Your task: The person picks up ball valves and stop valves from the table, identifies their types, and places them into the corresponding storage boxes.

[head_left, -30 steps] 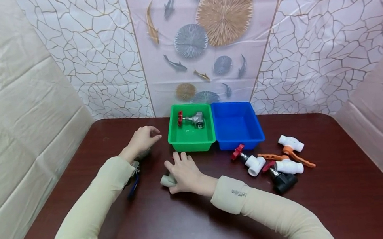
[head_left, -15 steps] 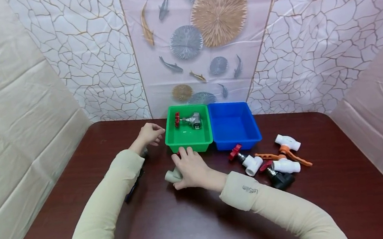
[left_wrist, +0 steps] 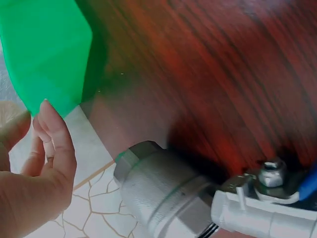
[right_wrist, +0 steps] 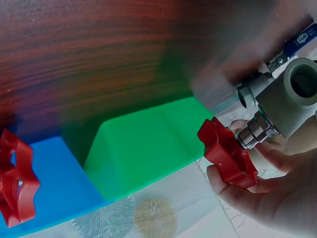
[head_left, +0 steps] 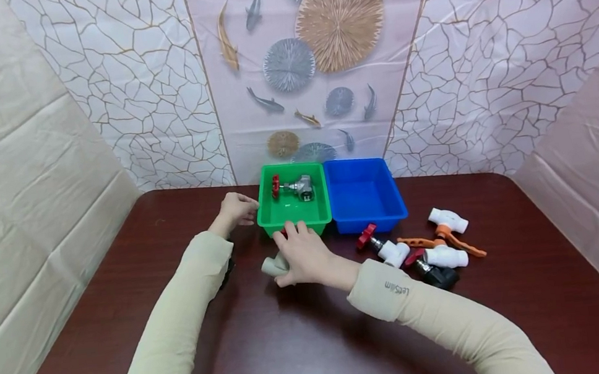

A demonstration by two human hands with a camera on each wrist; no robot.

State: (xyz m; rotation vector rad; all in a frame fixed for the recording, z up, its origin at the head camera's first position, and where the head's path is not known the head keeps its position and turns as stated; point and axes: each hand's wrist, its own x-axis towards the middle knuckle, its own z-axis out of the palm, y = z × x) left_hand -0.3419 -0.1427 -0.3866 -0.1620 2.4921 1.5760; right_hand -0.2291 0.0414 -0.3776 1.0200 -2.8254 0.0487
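My right hand (head_left: 308, 257) grips a grey plastic stop valve (right_wrist: 285, 106) with a red handwheel (right_wrist: 228, 153), held above the table just in front of the green bin (head_left: 288, 213). In the right wrist view, fingers curl around the handwheel and metal stem. My left hand (head_left: 236, 210) is at the green bin's left side, thumb and fingertips pinching its rim in the left wrist view. Inside that bin lies a metal valve (head_left: 302, 186) with a red handwheel. Below my left wrist are a silver metal fitting (left_wrist: 163, 188) and a blue-handled ball valve (left_wrist: 262, 213), mostly hidden by the sleeve in the head view.
A blue bin (head_left: 364, 194) stands against the green one's right side. To the right lie a white valve with a red handwheel (head_left: 394, 253), white ball valves with orange handles (head_left: 448, 256) and a black valve (head_left: 440, 277). Patterned cloth walls (head_left: 151, 74) surround the table.
My right hand has moved slightly right and away from me with the grey valve, toward the green bin's front. My left hand has moved right to that bin's rim.
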